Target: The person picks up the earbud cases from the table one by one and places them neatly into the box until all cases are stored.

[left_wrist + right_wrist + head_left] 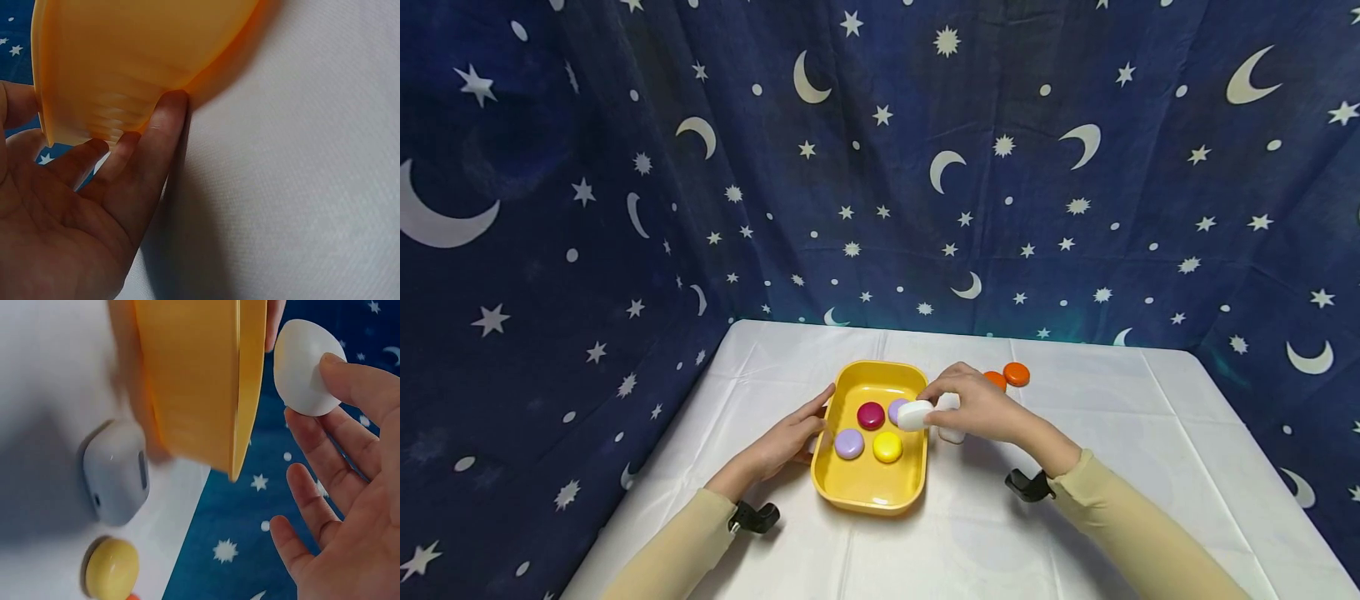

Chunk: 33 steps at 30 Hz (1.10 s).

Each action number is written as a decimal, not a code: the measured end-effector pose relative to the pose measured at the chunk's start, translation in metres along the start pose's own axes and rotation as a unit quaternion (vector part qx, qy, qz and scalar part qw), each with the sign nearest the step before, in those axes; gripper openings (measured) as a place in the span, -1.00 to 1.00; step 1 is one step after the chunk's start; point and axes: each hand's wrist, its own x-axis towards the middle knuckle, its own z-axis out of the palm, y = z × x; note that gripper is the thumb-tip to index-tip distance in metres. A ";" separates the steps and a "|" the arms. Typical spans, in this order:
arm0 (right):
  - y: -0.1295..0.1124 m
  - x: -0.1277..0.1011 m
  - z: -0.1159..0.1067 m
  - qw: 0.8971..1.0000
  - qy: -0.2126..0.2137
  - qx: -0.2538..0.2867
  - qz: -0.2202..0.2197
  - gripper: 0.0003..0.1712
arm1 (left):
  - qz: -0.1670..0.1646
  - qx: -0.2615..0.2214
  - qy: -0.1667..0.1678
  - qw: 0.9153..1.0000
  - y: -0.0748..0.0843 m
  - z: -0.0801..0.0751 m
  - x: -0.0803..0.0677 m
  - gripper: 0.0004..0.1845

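At the left side of a yellow tray [868, 497], my left hand [778, 446] holds the wall. Its thumb is at the rim and its fingers [150, 140] lie against the outside, the lowest by the tabletop. My right hand [977, 407] pinches a white round disc [307, 367] between thumb and fingertips, raised over the tray's right rim. Inside the tray lie a maroon disc [871, 416], a yellow disc [887, 447] and a lilac disc [849, 444]. A second lilac disc [897, 409] is partly hidden behind the white one.
Right of the tray, a white rounded piece with a grey slot [115, 472] and a yellow round piece [112, 569] sit on the white-covered table [1097, 425]. Beyond my right hand are two orange discs [1017, 374]. A dark star-patterned curtain [910, 275] stands behind.
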 end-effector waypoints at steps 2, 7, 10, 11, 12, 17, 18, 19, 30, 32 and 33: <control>-0.006 0.004 0.005 1.000 -0.013 -0.021 -0.001 -0.78 | 0.000 -0.001 -0.001 1.000 0.000 0.000 0.000 -0.28; -0.018 0.012 0.018 0.996 -0.052 -0.069 -0.027 -0.79 | 0.003 0.002 -0.004 1.000 -0.001 -0.001 0.000 -0.28; -0.024 0.016 0.026 0.991 -0.075 -0.092 -0.059 -0.77 | 0.002 0.003 -0.004 1.000 0.000 -0.001 -0.001 -0.28; -0.026 0.018 0.029 0.989 -0.081 -0.101 -0.071 -0.76 | 0.003 0.002 -0.004 1.000 0.000 -0.001 -0.001 -0.28; -0.028 0.019 0.032 0.987 -0.087 -0.108 -0.080 -0.75 | 0.004 0.002 -0.003 1.000 0.000 -0.001 -0.001 -0.28; -0.036 0.027 0.045 0.979 -0.113 -0.129 -0.114 -0.77 | 0.004 -0.001 -0.003 1.000 -0.001 -0.001 0.001 -0.28; -0.037 0.028 0.047 0.977 -0.119 -0.131 -0.119 -0.77 | 0.003 -0.001 -0.003 1.000 -0.001 0.000 0.001 -0.28; -0.038 0.029 0.049 0.976 -0.123 -0.133 -0.124 -0.77 | 0.001 0.000 -0.004 1.000 -0.001 0.000 0.001 -0.28; -0.031 0.032 0.040 0.982 -0.082 -0.129 -0.108 -0.64 | 0.000 0.005 0.002 1.000 0.000 0.000 0.001 -0.28; -0.028 0.031 0.036 0.985 -0.070 -0.126 -0.097 -0.64 | -0.002 0.006 0.005 1.000 0.000 0.000 0.001 -0.28; -0.026 0.030 0.033 0.986 -0.064 -0.123 -0.094 -0.64 | -0.004 0.006 0.006 1.000 0.000 0.000 0.001 -0.28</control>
